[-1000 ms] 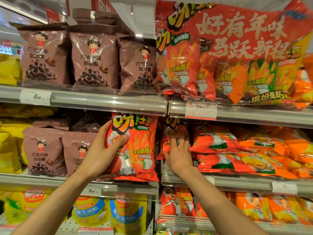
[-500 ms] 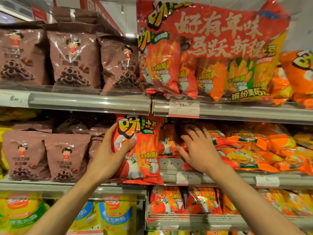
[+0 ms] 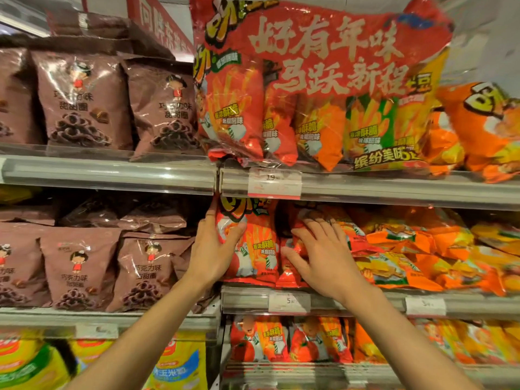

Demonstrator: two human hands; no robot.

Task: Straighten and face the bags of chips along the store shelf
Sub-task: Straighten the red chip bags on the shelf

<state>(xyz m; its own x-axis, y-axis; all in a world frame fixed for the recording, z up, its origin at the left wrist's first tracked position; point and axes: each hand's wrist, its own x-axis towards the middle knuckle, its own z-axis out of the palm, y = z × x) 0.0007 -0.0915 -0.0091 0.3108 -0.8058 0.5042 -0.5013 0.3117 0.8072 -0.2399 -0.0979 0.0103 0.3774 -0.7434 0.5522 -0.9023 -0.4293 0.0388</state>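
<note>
While left hand point(image 3: 209, 249) grips upright red bag point(image 3: 250, 243) mid-frame and right hand point(image 3: 323, 254) presses flat, fingers spread, on slumped red bags point(image 3: 292, 266): standing them up next, probably.

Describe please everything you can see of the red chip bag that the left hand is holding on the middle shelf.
The red chip bag is glossy plastic, printed with a yellow and black logo on top, french fries and Chinese text. It stands upright on the middle shelf, facing forward, its top hidden partly behind the upper shelf's rail. The left hand grips its left edge, thumb across the front. The right hand lies with spread fingers on the red bags beside it; whether it touches this bag cannot be told.
</note>
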